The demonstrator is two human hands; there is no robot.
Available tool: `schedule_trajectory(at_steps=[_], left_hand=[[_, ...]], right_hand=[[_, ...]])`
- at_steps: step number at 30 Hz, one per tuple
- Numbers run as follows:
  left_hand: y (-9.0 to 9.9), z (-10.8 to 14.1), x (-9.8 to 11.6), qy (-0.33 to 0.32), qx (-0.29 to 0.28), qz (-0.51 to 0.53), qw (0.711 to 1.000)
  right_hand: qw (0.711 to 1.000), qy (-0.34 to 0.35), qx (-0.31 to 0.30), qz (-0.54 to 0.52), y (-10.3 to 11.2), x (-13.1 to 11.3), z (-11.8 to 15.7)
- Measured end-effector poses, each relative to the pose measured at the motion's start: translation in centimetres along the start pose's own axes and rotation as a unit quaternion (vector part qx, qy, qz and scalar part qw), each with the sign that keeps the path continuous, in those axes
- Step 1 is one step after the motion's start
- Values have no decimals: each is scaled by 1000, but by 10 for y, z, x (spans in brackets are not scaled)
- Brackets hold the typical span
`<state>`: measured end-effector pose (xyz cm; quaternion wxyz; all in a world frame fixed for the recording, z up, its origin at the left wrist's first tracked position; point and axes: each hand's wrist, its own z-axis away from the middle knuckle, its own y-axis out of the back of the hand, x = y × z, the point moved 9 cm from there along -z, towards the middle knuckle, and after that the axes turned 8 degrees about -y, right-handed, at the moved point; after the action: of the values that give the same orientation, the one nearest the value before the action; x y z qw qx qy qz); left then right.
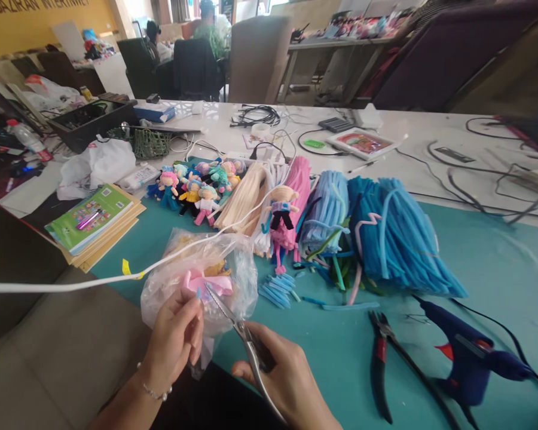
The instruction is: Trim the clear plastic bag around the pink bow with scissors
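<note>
My left hand [179,331] is closed in a pinch on a small light-blue piece of pipe cleaner [198,293]. In my right hand [280,370] is a pair of metal scissors [240,327], the tips reaching close to that piece. Behind them a clear plastic bag [246,269] lies on the green mat, with a pink ribbon [217,285] at its opening. To the right of the bag is a pile of short blue pipe cleaner pieces [278,289]. A doll [282,209] with a bare head and black trousers rests against the pink pipe cleaners [299,179].
Blue pipe cleaner bundles [394,233] and several small dolls [201,185] lie farther back. Pliers [379,358] and a dark-blue glue gun [470,352] are at right. A white cable [80,286] crosses in front at left, near stacked books [96,221]. People sit in the background.
</note>
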<state>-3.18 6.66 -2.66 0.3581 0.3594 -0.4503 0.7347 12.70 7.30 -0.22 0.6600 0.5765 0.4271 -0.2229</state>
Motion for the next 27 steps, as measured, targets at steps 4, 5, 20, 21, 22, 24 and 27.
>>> schedule_trajectory(at_steps=[4, 5, 20, 21, 22, 24, 27], left_hand=[[3, -2, 6, -38, 16, -44, 998], [4, -2, 7, -48, 17, -56, 997], [18, 6, 45, -244, 56, -298, 921], [17, 6, 48, -257, 56, -308, 914], [16, 6, 50, -266, 55, -315, 909], [15, 7, 53, -275, 55, -309, 909], [18, 6, 51, -260, 60, -266, 926]], right_hand=[[1000, 12, 14, 16, 2, -2, 3], [1000, 15, 17, 20, 2, -3, 4], [1000, 14, 13, 23, 1, -1, 5], [1000, 15, 13, 20, 1, -1, 5], [1000, 16, 12, 17, 1, 0, 5], [1000, 19, 14, 14, 1, 0, 5], [1000, 21, 16, 8, 1, -1, 4]])
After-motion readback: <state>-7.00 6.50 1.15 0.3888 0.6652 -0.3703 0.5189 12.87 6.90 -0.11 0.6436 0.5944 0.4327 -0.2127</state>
